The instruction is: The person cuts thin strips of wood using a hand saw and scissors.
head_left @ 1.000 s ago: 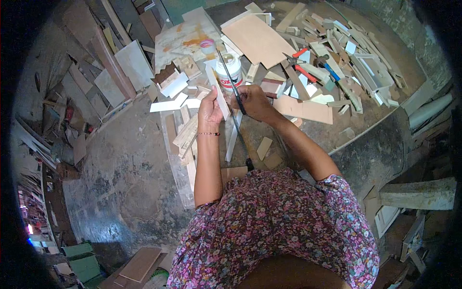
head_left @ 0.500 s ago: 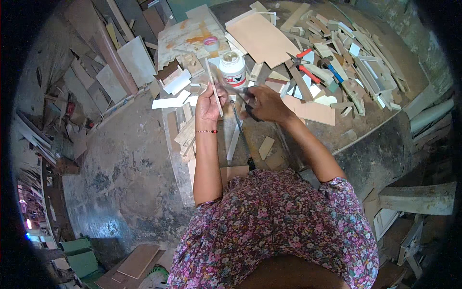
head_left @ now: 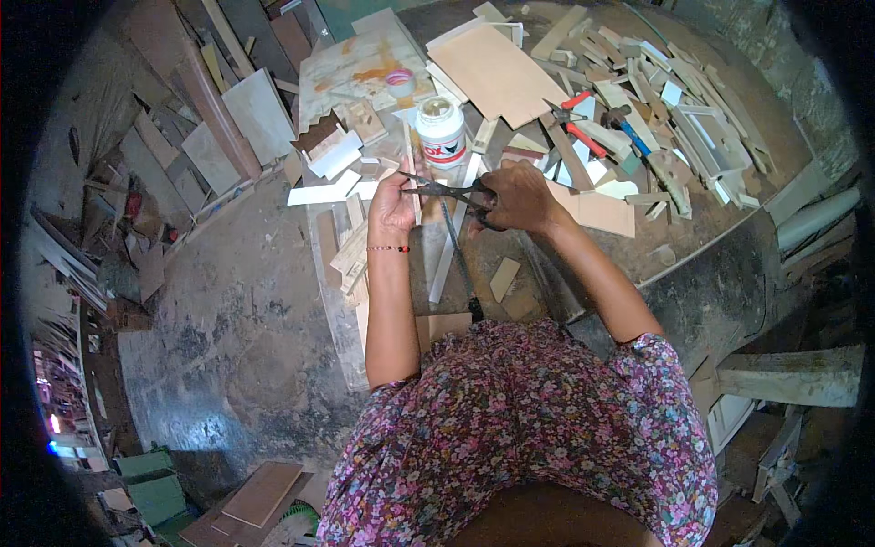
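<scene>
My left hand is closed around a thin pale strip, which looks like wood and stands nearly upright in the fingers. In my right hand is a pair of dark scissors, held by the handles. The blades are parted and point left, across the strip and close to my left fingers; whether they touch it I cannot tell. Just beyond the hands stands a white tub of pale stuff, its top uncovered. A long narrow saw-like blade lies on the table below the scissors.
Wood offcuts are heaped at the far right, with red-handled pliers and a blue-handled hammer among them. A flat tan board lies at the back. Beside the tub sits a small pink-rimmed cup.
The scissors have come left and their blades now cross in front of the strip. The strip has turned more upright in my left hand.
</scene>
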Tool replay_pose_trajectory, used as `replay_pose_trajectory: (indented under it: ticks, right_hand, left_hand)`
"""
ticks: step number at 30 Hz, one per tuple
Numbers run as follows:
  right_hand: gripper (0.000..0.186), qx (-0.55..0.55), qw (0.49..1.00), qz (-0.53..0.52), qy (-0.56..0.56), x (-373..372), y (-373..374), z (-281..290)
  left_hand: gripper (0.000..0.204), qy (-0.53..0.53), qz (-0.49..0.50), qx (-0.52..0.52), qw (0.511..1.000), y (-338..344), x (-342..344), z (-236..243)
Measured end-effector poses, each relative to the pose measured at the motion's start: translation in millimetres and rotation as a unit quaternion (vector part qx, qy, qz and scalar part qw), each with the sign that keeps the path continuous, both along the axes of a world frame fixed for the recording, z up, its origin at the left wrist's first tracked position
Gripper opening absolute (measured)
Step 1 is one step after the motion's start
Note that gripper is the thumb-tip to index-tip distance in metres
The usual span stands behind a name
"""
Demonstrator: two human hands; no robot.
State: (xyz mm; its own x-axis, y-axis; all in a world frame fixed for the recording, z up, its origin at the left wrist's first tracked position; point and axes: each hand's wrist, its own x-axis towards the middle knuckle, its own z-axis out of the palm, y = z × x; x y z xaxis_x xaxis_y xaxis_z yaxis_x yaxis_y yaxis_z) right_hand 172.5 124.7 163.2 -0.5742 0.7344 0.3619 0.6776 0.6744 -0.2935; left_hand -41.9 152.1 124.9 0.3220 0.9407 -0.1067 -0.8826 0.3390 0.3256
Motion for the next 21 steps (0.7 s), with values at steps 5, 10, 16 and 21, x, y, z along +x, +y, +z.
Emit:
replay_pose_trajectory:
  ticks: [5,10,16,21]
  right_hand:
    - [0.026,0.037,0.999,-0.021,-0.027,11.5,8.6,-7.1]
    - [0.021,0.013,0.999,-0.034,0.006,12.7,5.5,-5.0]
    - [0.024,-0.014,0.998,-0.065,-0.018,14.4,6.6,-4.0]
    - [0.037,0.003,0.997,-0.081,-0.001,16.2,11.3,-9.0]
  left_hand:
    - [0.015,0.043,0.014,-0.008,0.999,-3.0,4.7,-0.4]
    - [0.013,0.021,-0.002,0.011,1.0,-0.6,2.7,-8.3]
    - [0.012,0.005,0.003,-0.018,1.0,-0.6,6.3,-4.0]
    - [0.012,-0.027,-0.021,-0.036,0.999,-4.8,6.3,1.5]
